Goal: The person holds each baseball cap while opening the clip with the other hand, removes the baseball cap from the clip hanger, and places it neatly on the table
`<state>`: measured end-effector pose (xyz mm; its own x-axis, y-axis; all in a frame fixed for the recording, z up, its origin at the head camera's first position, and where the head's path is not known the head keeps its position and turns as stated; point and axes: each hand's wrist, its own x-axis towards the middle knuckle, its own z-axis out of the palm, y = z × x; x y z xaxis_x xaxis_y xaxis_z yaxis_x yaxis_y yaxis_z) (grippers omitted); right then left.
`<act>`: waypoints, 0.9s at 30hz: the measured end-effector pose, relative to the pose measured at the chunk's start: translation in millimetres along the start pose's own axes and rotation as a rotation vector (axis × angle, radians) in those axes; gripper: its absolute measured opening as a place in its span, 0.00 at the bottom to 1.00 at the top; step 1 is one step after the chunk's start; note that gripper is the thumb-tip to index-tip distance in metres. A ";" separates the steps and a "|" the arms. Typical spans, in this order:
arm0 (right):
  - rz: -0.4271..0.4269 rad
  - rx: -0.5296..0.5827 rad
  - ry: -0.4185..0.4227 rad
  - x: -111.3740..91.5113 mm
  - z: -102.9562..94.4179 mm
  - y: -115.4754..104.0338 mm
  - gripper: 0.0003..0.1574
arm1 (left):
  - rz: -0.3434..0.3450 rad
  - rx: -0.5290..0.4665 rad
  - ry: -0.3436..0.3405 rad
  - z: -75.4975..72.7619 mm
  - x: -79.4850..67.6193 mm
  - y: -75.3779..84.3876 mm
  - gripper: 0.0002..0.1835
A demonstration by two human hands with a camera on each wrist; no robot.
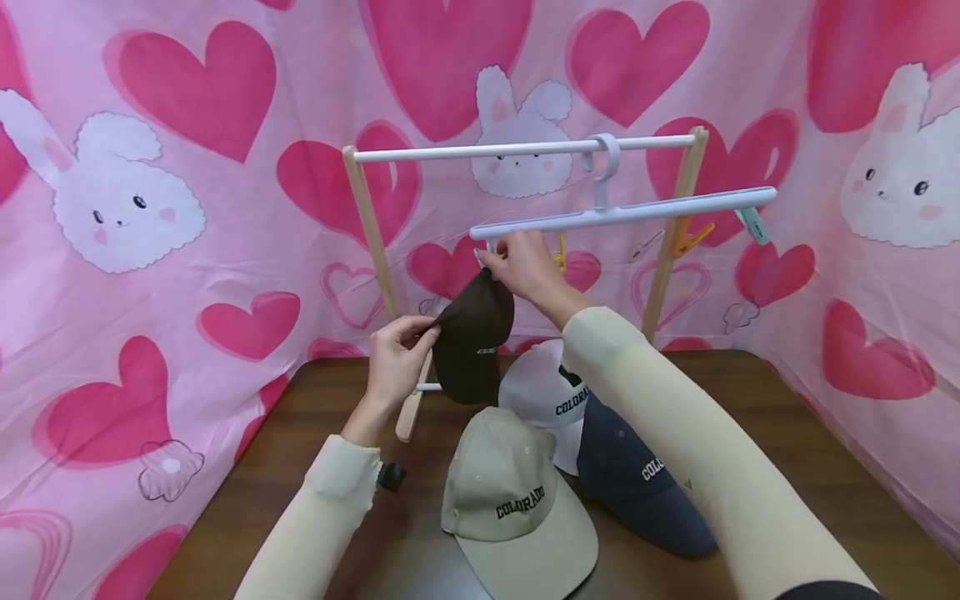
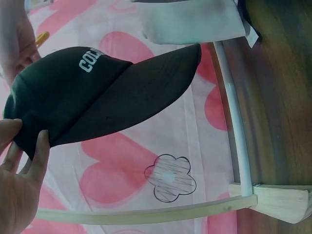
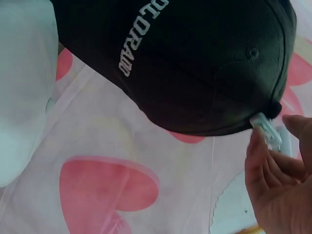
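A black baseball cap [image 1: 468, 354] with white COLORADO lettering hangs tilted below the left end of a white hanger [image 1: 622, 215]. My left hand [image 1: 397, 354] pinches the cap's lower edge between thumb and fingers, clear in the left wrist view on the cap [image 2: 83, 97]. Up at the crown, my right hand [image 1: 525, 262] holds a small pale clip [image 3: 267, 131] between thumb and fingers. The clip's jaws meet the cap [image 3: 204, 68] beside its top button in the right wrist view. The hanger slopes, its left end lower.
A wooden rack with a white rail [image 1: 465, 152] carries the hanger. Teal [image 1: 753, 225] and orange [image 1: 696, 240] clips hang at its right side. Beige [image 1: 502, 492], white [image 1: 536, 387] and navy [image 1: 637, 483] caps lie on the brown table [image 1: 255, 500], below my right forearm.
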<state>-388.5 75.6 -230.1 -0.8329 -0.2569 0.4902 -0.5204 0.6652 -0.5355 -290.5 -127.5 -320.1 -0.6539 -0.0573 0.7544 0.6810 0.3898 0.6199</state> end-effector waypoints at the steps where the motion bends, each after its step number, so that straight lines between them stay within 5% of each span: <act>1: 0.014 -0.003 0.019 0.6 1.9 -0.6 0.19 | 0.006 0.005 -0.003 0.5 0.0 -0.5 0.04; 9: 0.051 -0.195 0.126 1.8 14.9 -3.3 0.24 | 0.041 -0.013 -0.005 6.3 -2.0 -33.1 0.03; 15: -0.067 -0.297 0.156 3.7 17.5 1.2 0.22 | 0.048 -0.013 0.003 3.4 -1.3 -36.5 0.04; 27: -0.070 -0.027 0.165 3.6 22.0 5.9 0.20 | -0.250 0.008 -0.030 -9.6 -11.3 -54.0 0.04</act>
<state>-398.8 63.2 -246.6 -0.7512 -0.1860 0.6333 -0.5691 0.6686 -0.4787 -316.7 -156.8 -360.0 -0.8111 -0.1261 0.5712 0.4943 0.3745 0.7845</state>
